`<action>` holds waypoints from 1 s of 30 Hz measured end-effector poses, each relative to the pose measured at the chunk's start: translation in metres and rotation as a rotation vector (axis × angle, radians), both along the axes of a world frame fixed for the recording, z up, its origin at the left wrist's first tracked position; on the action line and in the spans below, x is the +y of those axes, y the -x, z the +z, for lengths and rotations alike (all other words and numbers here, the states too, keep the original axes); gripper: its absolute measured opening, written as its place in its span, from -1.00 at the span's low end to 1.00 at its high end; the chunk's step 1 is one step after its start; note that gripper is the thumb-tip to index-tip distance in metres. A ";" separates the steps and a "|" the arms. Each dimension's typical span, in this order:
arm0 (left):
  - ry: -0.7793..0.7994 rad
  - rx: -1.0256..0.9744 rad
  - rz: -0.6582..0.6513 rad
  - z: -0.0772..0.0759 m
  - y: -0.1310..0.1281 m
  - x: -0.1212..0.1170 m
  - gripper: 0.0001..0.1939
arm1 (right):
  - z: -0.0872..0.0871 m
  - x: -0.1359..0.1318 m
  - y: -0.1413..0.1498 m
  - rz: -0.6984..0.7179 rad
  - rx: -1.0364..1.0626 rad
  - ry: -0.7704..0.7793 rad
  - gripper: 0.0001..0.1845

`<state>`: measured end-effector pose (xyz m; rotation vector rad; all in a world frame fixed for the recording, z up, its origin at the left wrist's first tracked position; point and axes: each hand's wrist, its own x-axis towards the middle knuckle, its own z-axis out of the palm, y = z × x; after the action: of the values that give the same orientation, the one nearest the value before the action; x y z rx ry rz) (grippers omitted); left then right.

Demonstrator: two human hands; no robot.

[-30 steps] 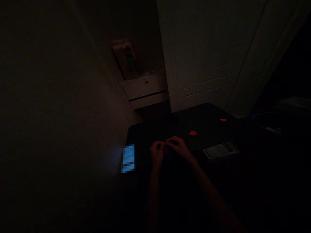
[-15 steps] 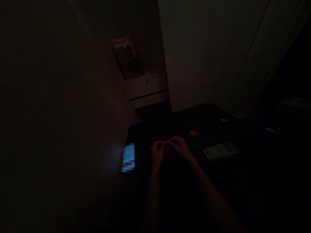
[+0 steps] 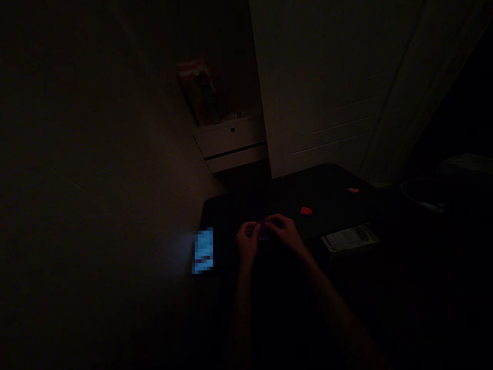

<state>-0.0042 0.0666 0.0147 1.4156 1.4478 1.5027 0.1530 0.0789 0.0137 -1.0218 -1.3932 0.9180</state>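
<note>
In very dim light, my left hand (image 3: 247, 240) and my right hand (image 3: 283, 229) meet over the near part of a dark table (image 3: 239, 205). Between their fingertips is a small, thin, dark purple piece (image 3: 263, 232), perhaps paper; its kind is too dark to make out. Both hands pinch its upper edge, thumbs against fingers. A small crumpled-looking orange-red piece (image 3: 306, 211) lies on the table just beyond my right hand. Farther off to the right lies another orange-red piece (image 3: 353, 190).
A lit, pixelated screen (image 3: 203, 251) glows at the table's left edge, beside the wall (image 3: 115, 205). A pale flat package or book (image 3: 350, 239) is at the right front edge. Behind stand a pale drawer unit (image 3: 234, 139) and a panelled door (image 3: 327, 103). A rimmed container (image 3: 423, 205) is at right.
My hands have shifted very slightly, and a little more of the purple piece shows between the fingertips. The orange-red pieces have stayed in place.
</note>
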 end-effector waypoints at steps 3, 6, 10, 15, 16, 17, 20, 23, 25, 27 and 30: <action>0.005 0.006 -0.011 0.001 0.000 0.000 -0.68 | -0.001 0.001 0.001 -0.003 -0.019 0.003 -0.74; -0.002 0.000 -0.012 0.003 0.000 -0.001 -0.67 | -0.001 0.001 0.001 -0.014 -0.044 -0.008 -0.72; -0.005 -0.006 -0.014 0.004 -0.001 -0.002 -0.68 | 0.003 -0.002 0.000 -0.006 -0.085 -0.021 -0.73; 0.001 0.010 -0.020 0.003 -0.001 -0.001 -0.68 | 0.005 -0.002 -0.001 -0.026 -0.096 -0.058 -0.75; 0.004 0.013 -0.021 0.003 -0.001 -0.001 -0.68 | 0.004 -0.001 -0.001 -0.029 -0.093 -0.059 -0.75; 0.006 0.015 -0.020 0.004 -0.001 -0.001 -0.68 | 0.003 -0.001 -0.001 -0.032 -0.089 -0.056 -0.75; 0.004 0.009 -0.016 0.004 -0.001 -0.001 -0.68 | 0.001 0.001 -0.001 -0.036 -0.077 -0.046 -0.74; -0.013 -0.012 -0.004 0.005 0.000 -0.001 -0.67 | 0.001 0.001 0.000 -0.026 -0.059 -0.034 -0.75; -0.027 -0.028 -0.003 0.004 0.000 -0.001 -0.67 | 0.000 0.001 0.000 -0.023 -0.039 -0.011 -0.74; -0.031 -0.039 -0.015 0.003 0.001 0.000 -0.67 | 0.000 0.002 -0.001 -0.029 -0.018 0.012 -0.74; -0.018 -0.069 -0.039 0.001 0.002 0.002 -0.68 | -0.001 0.004 -0.002 -0.030 0.016 0.030 -0.74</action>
<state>-0.0061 0.0686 0.0156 1.3808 1.3605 1.5282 0.1546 0.0828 0.0127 -1.0534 -1.3502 0.9258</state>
